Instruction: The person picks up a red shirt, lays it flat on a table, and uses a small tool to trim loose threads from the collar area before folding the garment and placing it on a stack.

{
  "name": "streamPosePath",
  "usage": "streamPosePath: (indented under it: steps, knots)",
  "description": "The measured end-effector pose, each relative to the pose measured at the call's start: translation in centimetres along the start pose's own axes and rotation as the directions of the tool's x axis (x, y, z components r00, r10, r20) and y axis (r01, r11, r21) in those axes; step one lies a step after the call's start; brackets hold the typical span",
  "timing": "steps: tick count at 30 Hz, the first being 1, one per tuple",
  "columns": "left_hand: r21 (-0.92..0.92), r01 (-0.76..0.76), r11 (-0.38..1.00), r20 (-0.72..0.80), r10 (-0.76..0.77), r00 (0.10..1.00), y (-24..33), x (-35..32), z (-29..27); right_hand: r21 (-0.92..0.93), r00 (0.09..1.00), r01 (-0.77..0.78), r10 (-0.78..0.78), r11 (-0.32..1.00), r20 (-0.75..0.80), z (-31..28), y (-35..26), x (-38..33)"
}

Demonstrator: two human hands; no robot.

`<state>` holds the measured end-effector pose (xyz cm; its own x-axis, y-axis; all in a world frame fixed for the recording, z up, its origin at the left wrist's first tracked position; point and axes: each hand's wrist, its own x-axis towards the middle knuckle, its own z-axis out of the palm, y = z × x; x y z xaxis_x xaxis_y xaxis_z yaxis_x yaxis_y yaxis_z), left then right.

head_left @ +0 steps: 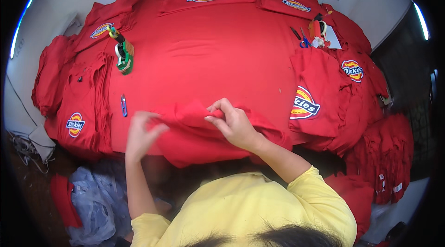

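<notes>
Red garment (pixel 199 138) bunched at the near edge of the red-covered table (pixel 208 57), pinched by right hand (pixel 232 124), left hand (pixel 141 133) (blurred) laid on it, grip unclear, blue snips (pixel 123 105) left of the garment.

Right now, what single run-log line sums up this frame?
left hand: gripping red garment | right hand: pinching same garment's fold | surface: red-covered table | nearby: blue clipper, stacked red shirts

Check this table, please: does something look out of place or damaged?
Nothing looks damaged or spilled. Both hands, left hand and right hand, hold a crumpled red garment at the near edge. Blue scissors and a green tape dispenser lie on the spread red cloth.
</notes>
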<state>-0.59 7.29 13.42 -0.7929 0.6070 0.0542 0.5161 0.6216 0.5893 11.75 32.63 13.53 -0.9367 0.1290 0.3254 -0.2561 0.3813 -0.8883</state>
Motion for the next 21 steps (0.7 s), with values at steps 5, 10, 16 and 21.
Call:
streamPosePath:
  steps: [5, 10, 16, 21]
  knots:
    - [-0.614, -0.006, 0.789, 0.034, 0.034, 0.999, 10.9, -5.5, 3.9, -0.081, 0.843, 0.49, -0.448, 0.868, 0.297, 1.1, -5.5, -0.1]
    - [-0.681, -0.123, 0.722, -0.085, 0.089, 0.992, 13.3, -7.8, 0.1, 0.335, 0.819, 0.386, -0.487, 0.859, 0.304, -1.0, -5.0, 2.4]
    - [-0.408, -0.508, 0.759, -0.722, 0.073, 0.688, 15.7, -11.1, -3.9, 0.18, 0.454, 0.186, -0.247, 0.966, 0.856, 3.0, 0.1, 0.6]
    - [-0.149, -0.648, 0.747, -0.745, 0.346, 0.57, 15.3, -16.9, -9.2, -0.063, 0.837, 0.373, -0.306, 0.926, 0.453, 2.8, 0.0, 0.4]
